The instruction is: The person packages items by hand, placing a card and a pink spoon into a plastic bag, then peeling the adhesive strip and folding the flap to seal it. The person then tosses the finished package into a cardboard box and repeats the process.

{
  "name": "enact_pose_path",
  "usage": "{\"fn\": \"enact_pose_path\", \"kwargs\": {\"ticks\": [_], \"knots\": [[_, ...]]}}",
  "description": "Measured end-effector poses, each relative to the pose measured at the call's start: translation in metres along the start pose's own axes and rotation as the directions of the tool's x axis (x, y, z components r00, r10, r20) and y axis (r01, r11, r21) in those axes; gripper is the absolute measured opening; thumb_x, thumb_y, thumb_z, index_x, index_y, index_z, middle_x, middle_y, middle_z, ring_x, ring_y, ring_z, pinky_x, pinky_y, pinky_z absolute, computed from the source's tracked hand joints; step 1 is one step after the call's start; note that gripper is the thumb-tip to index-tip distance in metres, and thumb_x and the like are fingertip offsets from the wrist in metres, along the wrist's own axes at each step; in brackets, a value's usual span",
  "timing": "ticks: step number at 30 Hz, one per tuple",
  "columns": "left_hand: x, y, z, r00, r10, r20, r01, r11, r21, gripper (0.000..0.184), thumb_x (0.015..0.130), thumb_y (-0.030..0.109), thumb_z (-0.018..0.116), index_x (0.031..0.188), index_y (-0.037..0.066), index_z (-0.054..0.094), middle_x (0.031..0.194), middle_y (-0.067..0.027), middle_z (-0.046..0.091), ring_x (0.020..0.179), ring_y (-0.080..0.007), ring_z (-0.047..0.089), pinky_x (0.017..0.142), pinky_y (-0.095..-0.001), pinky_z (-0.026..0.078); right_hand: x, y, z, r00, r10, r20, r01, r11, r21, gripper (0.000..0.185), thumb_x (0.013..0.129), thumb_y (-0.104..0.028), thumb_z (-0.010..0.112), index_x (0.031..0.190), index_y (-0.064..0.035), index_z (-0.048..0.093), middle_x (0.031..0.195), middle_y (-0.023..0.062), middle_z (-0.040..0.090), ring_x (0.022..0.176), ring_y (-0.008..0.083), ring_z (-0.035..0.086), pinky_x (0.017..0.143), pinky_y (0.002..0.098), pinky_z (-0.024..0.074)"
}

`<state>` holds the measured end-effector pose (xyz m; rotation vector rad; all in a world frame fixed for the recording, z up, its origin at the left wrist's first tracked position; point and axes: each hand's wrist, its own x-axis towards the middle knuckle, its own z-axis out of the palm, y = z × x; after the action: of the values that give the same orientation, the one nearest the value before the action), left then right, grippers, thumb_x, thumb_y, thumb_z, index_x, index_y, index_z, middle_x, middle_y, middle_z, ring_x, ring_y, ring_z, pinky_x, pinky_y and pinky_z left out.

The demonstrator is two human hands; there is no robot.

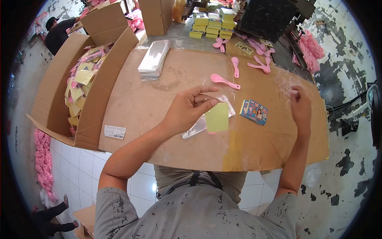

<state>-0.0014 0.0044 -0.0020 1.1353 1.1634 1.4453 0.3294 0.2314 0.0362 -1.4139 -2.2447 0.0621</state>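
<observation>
Near the middle of the cardboard-covered table (pixel 167 153), my left hand (pixel 191 104) pinches the top of a yellow-green card (pixel 217 118) between thumb and finger. A clear plastic packet (pixel 195 129) lies partly under the card. Right of it sits a small stack of blue printed cards (pixel 254 111). My right hand (pixel 300 97) is at the right beside thin crumpled clear plastic (pixel 288 83); its fingers are curled, and what they hold, if anything, is too small to make out. Beyond the cards lie pink spoons (pixel 225 81).
An open carton (pixel 89 115) of yellow and pink packets stands at the left. Clear sleeves (pixel 154 57) are stacked at the back left. Card stacks (pixel 213 26), more pink spoons (pixel 260 64) and a black box (pixel 268 18) are at the back. Another person (pixel 57 36) is at the far left.
</observation>
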Motion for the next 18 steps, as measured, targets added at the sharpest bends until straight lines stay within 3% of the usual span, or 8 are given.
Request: {"fn": "enact_pose_path", "kwargs": {"ticks": [1,3,5,8,11,14,18], "knots": [[0.000,-0.001,0.001,1.000,0.010,-0.004,-0.010,1.000,-0.010,0.039,0.104,0.012,0.066,0.139,-0.004,0.058,0.113,-0.0146,0.078,0.103,-0.0105,0.071,0.092,-0.0265,0.055,-0.005,-0.029,0.000,0.993,-0.014,0.117,-0.007,0.984,0.176,0.031,0.099,-0.012,0.064,0.129,-0.0054,0.067,0.099,0.0104,0.074,0.086,0.0188,0.069,0.076,0.0346,0.0534],[0.002,-0.004,0.002,1.000,0.002,-0.006,-0.002,1.000,0.007,0.039,0.104,0.011,0.066,0.138,-0.004,0.058,0.111,-0.0145,0.078,0.102,-0.0105,0.071,0.091,-0.0265,0.056,-0.025,-0.078,0.006,0.926,-0.242,0.291,0.040,0.826,0.562,0.032,0.098,-0.018,0.070,0.128,-0.0057,0.068,0.091,0.0041,0.070,0.081,0.0098,0.063,0.072,0.0284,0.0504],[0.001,-0.004,0.002,1.000,0.000,0.001,0.000,1.000,0.014,0.039,0.104,0.011,0.066,0.138,-0.004,0.058,0.112,-0.0149,0.078,0.103,-0.0113,0.071,0.091,-0.0268,0.056,-0.041,-0.115,0.019,0.824,-0.546,0.150,0.286,0.631,0.721,0.033,0.096,-0.014,0.072,0.128,-0.0039,0.068,0.091,0.0027,0.071,0.080,0.0095,0.064,0.072,0.0284,0.0519],[0.000,-0.004,0.003,0.999,0.016,0.027,-0.016,1.000,0.003,0.039,0.103,0.011,0.067,0.138,-0.005,0.058,0.114,-0.0153,0.076,0.104,-0.0138,0.072,0.092,-0.0282,0.057,-0.051,-0.146,0.040,0.809,-0.557,0.186,0.137,0.487,0.863,0.034,0.095,-0.009,0.074,0.127,0.0003,0.067,0.097,0.0028,0.072,0.082,0.0093,0.065,0.074,0.0270,0.0532],[0.001,-0.004,0.000,0.998,0.044,0.052,-0.044,0.999,-0.012,0.039,0.103,0.011,0.066,0.138,-0.005,0.058,0.118,-0.0148,0.075,0.106,-0.0163,0.072,0.094,-0.0298,0.058,-0.040,-0.137,0.054,0.784,-0.514,0.349,-0.139,0.403,0.905,0.031,0.096,-0.007,0.073,0.125,0.0039,0.066,0.104,0.0053,0.072,0.089,0.0106,0.068,0.080,0.0265,0.0555],[0.001,-0.003,-0.002,0.998,0.037,0.052,-0.037,0.999,-0.009,0.037,0.103,0.012,0.067,0.136,-0.005,0.060,0.119,-0.0142,0.074,0.106,-0.0170,0.072,0.092,-0.0307,0.059,-0.036,-0.133,0.054,0.768,-0.519,0.375,-0.253,0.292,0.922,0.025,0.097,-0.005,0.071,0.120,0.0047,0.068,0.105,0.0068,0.073,0.094,0.0116,0.070,0.084,0.0275,0.0570],[0.003,-0.007,-0.002,1.000,0.002,0.014,-0.002,0.998,0.058,0.030,0.103,0.013,0.068,0.128,-0.004,0.068,0.115,-0.0115,0.076,0.102,-0.0144,0.072,0.087,-0.0298,0.060,-0.037,-0.129,0.057,0.792,-0.493,0.359,-0.224,0.313,0.923,0.019,0.098,-0.002,0.070,0.116,0.0048,0.070,0.106,0.0077,0.073,0.097,0.0123,0.070,0.087,0.0281,0.0572]]}}
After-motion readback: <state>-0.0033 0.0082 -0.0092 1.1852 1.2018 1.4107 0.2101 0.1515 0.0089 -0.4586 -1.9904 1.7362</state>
